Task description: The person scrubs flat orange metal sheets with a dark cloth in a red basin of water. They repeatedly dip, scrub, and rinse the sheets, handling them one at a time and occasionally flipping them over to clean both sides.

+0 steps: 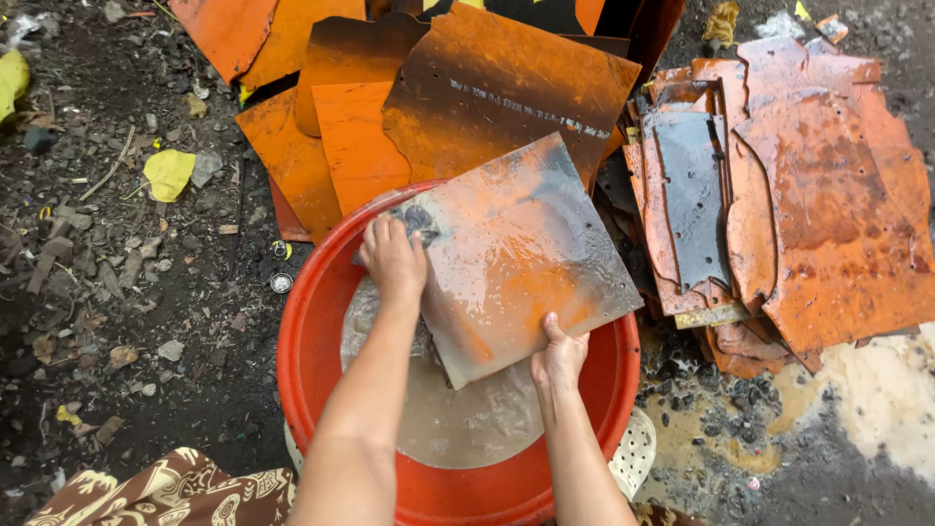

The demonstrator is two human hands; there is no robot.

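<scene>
The rusty metal plate (pixel 516 258) lies tilted across the far rim of a red basin (pixel 302 360), its near edge dipping towards the murky water (pixel 458 419) inside. The left hand (pixel 392 261) has its grip pressed together around a dark scrubbing pad (pixel 419 222) at the plate's far left corner. The right hand (pixel 558 357) holds the plate's near edge, thumb on top and fingers hidden beneath, so the grip is pinching the plate there.

The plate looks wet and slick; I judge it could slide out of the right hand and drop into the basin, splashing dirty water. Its edges and corners look sharp, so a slip while scrubbing could cut a finger. The basin stands on loose dirt ground (pixel 127 292), and a hard push on the far rim might tip it.

Counted: one basin, one plate in hand, one scrubbing pad, two hands. One heap of orange rusted sheets (pixel 487 88) lies beyond the basin, and a second stack of plates (pixel 808 214) lies to the right; single sheets in them overlap too much to count exactly. A patterned brown cloth (pixel 166 492) lies at near left.
</scene>
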